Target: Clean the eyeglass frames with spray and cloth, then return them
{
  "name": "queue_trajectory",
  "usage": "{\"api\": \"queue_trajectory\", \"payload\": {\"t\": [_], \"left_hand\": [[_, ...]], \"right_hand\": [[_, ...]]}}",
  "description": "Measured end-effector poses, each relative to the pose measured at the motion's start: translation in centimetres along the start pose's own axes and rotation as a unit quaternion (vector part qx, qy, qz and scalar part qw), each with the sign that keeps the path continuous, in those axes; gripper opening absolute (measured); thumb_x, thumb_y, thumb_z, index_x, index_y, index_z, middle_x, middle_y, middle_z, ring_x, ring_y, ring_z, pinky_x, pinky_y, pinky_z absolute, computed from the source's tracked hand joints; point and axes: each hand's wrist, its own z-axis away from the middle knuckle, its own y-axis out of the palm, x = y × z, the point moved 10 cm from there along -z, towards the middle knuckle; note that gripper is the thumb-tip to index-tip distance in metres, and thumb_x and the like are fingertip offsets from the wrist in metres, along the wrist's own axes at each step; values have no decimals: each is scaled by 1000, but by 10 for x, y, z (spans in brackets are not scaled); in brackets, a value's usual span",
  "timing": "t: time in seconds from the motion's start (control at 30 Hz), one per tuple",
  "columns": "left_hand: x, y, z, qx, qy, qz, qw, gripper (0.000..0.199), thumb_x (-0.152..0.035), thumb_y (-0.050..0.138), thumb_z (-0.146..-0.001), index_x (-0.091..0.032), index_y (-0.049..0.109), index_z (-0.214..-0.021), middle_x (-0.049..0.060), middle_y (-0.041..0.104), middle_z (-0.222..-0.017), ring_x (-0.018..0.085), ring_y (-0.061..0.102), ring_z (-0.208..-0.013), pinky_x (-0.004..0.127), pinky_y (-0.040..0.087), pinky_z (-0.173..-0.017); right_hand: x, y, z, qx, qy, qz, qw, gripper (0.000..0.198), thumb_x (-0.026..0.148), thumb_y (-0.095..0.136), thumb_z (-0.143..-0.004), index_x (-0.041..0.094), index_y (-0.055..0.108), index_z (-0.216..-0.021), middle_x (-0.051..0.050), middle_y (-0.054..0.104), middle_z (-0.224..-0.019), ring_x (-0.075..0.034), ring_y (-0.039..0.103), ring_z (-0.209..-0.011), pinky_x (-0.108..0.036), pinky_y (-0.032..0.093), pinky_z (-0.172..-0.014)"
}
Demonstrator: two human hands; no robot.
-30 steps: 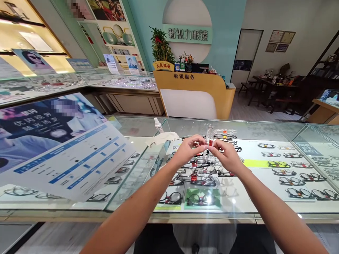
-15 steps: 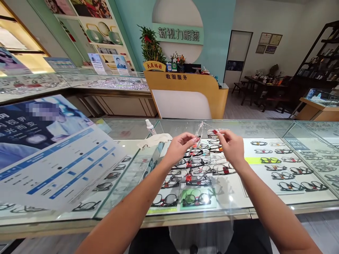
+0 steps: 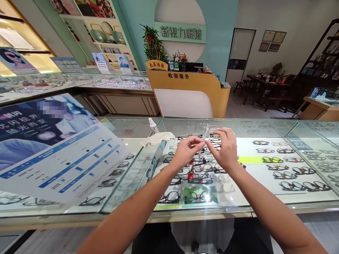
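A pair of clear-framed eyeglasses [image 3: 206, 131] is held above the glass counter, its temples hard to make out. My left hand [image 3: 188, 151] pinches the frame from the left, thumb and forefinger closed. From the other side my right hand [image 3: 225, 146] grips the glasses, its thumb meeting my left fingertips and its other fingers curled along the clear temple. Beneath my hands, inside the display case, dark-framed eyeglasses [image 3: 197, 178] lie in rows, some with red tags. To the left of my left hand, a beige cloth [image 3: 158, 138] rests on the counter beside a white spray bottle [image 3: 153, 125].
A large printed sheet [image 3: 87, 155] covers the counter's left side. The glass countertop [image 3: 233, 208] extends to the right over more eyeglasses [image 3: 282, 174]. Beyond it stands a wooden cashier desk [image 3: 225, 100]. Further display counters [image 3: 119, 100] line the back left.
My right hand has moved in toward my left, and their fingertips now meet at the glasses. The red tag at my right fingertips is no longer visible. The view has shifted slightly.
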Motion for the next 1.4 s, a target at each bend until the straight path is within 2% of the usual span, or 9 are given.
{"api": "queue_trajectory", "payload": {"t": [0.27, 0.47, 0.7, 0.8, 0.93, 1.03, 1.2, 1.3, 1.4], "left_hand": [[3, 3, 1, -7, -5, 23, 1000, 46, -60, 92, -70, -18, 78, -82, 7, 78, -88, 19, 70, -83, 30, 57, -74], [-3, -11, 1, -56, -1, 46, 997, 50, -65, 90, -73, -18, 78, -86, 7, 81, -93, 20, 74, -88, 36, 62, -88], [-9, -30, -1, -126, 10, 82, 989, 57, -70, 91, -70, -18, 77, -90, 11, 83, -101, 21, 76, -92, 41, 63, -92], [-10, -27, -2, -109, 23, 83, 990, 53, -68, 91, -71, -19, 77, -88, 13, 82, -110, 27, 76, -108, 43, 62, -96], [-14, -17, -2, -64, 50, 48, 996, 42, -59, 91, -74, -20, 78, -83, 16, 75, -137, 34, 65, -136, 44, 59, -99], [-17, -7, 0, -26, 57, 29, 998, 34, -53, 89, -78, -21, 79, -82, 15, 72, -144, 35, 62, -142, 45, 57, -103], [-21, 7, 3, 31, 61, 29, 997, 29, -49, 84, -84, -21, 81, -88, 15, 72, -143, 33, 63, -141, 46, 56, -108], [-22, 0, -1, 3, 75, 23, 997, 25, -46, 79, -86, -21, 78, -90, 15, 73, -140, 31, 65, -137, 44, 56, -106], [-23, -27, -11, -72, 103, -10, 992, 19, -40, 74, -85, -21, 69, -82, 12, 78, -122, 27, 70, -124, 40, 57, -101]], "right_hand": [[-7, 8, 3, 26, 23, 8, 999, 46, 31, 61, -100, 18, 58, -143, -21, 70, -143, -37, 62, -134, -59, 48, -116], [-10, 11, 1, 47, 25, 23, 998, 52, 17, 57, -90, 15, 59, -142, -20, 68, -144, -37, 61, -135, -59, 49, -117], [-17, 26, 6, 135, 52, 14, 989, 53, 13, 57, -85, 16, 62, -138, -19, 68, -142, -37, 61, -133, -58, 49, -117], [-12, 26, 6, 147, 57, -18, 987, 46, 20, 61, -91, 16, 62, -137, -20, 69, -140, -38, 62, -133, -59, 49, -117], [3, 32, 8, 190, 63, -156, 967, 46, 43, 66, -100, 19, 59, -139, -18, 71, -140, -34, 66, -132, -54, 54, -113], [8, 37, 12, 203, 77, -215, 952, 45, 50, 66, -102, 22, 60, -136, -17, 73, -141, -32, 67, -133, -52, 56, -112], [10, 44, 15, 208, 83, -235, 946, 31, 50, 61, -105, 21, 68, -115, -15, 79, -123, -31, 74, -117, -50, 60, -102], [8, 43, 15, 205, 92, -237, 945, 32, 45, 60, -106, 21, 67, -126, -15, 79, -128, -30, 74, -118, -49, 60, -102], [4, 39, 12, 196, 97, -224, 950, 38, 47, 58, -107, 23, 66, -135, -14, 78, -131, -30, 74, -120, -49, 59, -106]]}}
